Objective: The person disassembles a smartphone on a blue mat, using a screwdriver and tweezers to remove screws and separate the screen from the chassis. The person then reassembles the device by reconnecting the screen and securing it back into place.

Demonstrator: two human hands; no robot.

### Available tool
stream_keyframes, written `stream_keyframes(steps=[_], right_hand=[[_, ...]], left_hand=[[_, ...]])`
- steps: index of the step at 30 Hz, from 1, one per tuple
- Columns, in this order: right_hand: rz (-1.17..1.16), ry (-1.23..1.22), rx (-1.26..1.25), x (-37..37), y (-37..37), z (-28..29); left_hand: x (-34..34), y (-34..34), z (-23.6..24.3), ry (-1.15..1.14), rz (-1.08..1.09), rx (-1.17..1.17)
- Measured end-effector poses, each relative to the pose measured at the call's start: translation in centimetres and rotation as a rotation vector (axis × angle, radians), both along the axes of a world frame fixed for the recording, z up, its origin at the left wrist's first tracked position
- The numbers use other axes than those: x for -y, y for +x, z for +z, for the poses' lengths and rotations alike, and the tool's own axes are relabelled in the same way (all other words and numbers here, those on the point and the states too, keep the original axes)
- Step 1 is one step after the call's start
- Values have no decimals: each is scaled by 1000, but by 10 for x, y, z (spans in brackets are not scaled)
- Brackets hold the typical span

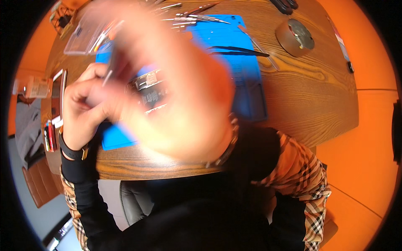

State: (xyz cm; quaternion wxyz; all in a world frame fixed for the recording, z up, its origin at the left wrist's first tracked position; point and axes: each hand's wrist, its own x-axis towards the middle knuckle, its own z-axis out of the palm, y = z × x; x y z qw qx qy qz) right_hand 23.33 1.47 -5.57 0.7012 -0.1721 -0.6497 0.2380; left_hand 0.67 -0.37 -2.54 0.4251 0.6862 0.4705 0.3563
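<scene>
The blurred bare right hand point(184, 104) spanned the centre of the frame, hiding much of the blue rectangular work mat point(251, 94) on the brown wood-grain tabletop point(310, 100). Left of centre, the bare left hand point(90, 102) had its fingers curled beside a dark, smeared object point(119, 67); blur hid whether either hand's fingers were clamped on it. Slim black tweezers point(240, 52) lay upper centre, a cylindrical grey metal container point(295, 37) upper right.
</scene>
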Motion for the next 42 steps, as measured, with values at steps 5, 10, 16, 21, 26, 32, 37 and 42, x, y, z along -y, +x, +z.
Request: stream_keyframes(steps=[5, 10, 16, 21, 26, 32, 37, 42], right_hand=[[182, 249, 132, 48, -15, 4], [220, 403, 157, 64, -17, -3], [262, 483, 168, 65, -13, -5], [248, 487, 156, 62, -9, -8], [260, 446, 127, 62, -9, -7], [228, 443, 154, 60, -9, -8], [217, 446, 170, 59, -8, -8], [221, 447, 144, 58, -7, -7]], left_hand=[[-13, 0, 1, 156, -79, -230], [-24, 32, 16, 276, -164, -352], [-62, 107, 23, 522, -476, -541], [-89, 145, 12, 604, -580, -522], [-91, 154, 8, 594, -615, -551], [-93, 153, 5, 597, -640, -572], [-95, 154, 3, 616, -650, -568], [-96, 154, 3, 621, -640, -577]])
